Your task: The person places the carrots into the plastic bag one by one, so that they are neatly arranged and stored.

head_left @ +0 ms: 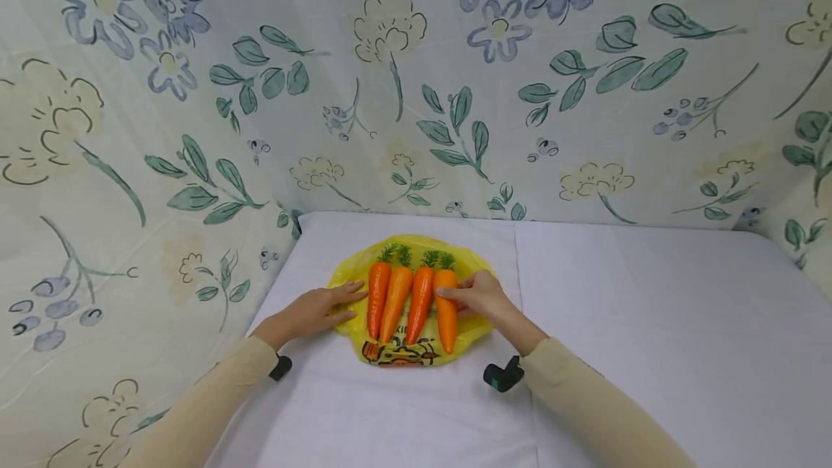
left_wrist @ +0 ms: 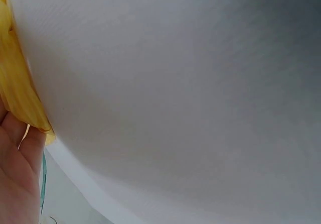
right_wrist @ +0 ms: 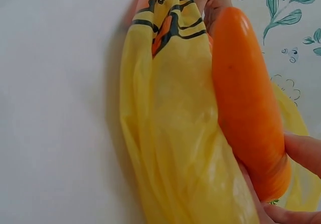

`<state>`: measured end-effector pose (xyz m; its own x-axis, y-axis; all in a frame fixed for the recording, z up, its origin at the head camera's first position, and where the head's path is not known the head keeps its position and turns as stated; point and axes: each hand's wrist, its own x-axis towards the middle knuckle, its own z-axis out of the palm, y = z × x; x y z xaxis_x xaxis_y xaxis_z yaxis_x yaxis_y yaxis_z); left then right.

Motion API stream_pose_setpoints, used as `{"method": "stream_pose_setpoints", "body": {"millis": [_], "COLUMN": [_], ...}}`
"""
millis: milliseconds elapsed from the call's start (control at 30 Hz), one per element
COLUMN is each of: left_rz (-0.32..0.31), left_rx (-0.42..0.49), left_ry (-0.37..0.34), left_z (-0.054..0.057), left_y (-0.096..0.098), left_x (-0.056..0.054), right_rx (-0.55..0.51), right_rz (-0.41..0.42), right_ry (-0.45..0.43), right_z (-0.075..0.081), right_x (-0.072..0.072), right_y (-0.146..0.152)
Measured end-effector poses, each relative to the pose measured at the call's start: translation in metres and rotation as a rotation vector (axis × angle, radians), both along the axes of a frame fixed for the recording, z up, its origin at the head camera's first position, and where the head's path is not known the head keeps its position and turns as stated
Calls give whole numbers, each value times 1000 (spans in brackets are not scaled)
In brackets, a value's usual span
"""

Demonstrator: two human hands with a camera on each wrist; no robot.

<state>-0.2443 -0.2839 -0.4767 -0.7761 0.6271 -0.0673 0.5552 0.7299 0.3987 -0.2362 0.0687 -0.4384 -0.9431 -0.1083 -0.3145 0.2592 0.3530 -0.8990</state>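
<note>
Several orange toy carrots with green tops lie side by side on a flattened yellow plastic bag [head_left: 471, 257]. My right hand [head_left: 484, 296] pinches the rightmost carrot [head_left: 447, 320] near its thick upper end. In the right wrist view that carrot [right_wrist: 248, 98] lies between thumb and fingers, beside the crumpled bag [right_wrist: 175, 113]. At the bag's left side, my left hand [head_left: 318, 310] rests with fingers spread, close to the leftmost carrot [head_left: 378, 298]. The left wrist view has the fingers of the left hand [left_wrist: 20, 158] against the yellow plastic [left_wrist: 20, 78].
A white cloth [head_left: 650, 338] covers the table under the bag. Behind and to the left hangs a floral-patterned curtain [head_left: 403, 143]. Black wrist cameras [head_left: 503, 375] are worn below both hands.
</note>
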Motion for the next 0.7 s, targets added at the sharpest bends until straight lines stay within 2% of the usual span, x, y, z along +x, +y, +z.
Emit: {"method": "stream_pose_setpoints", "body": {"millis": [467, 700], "left_rz": [9, 7], "left_rx": [4, 11], "left_ry": [-18, -20], "left_z": [4, 5], "left_y": [2, 2], "left_x": [1, 2], "right_rx": [17, 10], "right_rz": [-5, -36], "right_ry": [16, 29], "right_z": [-3, -7], "right_x": [-6, -8], "right_y": [-3, -4]}}
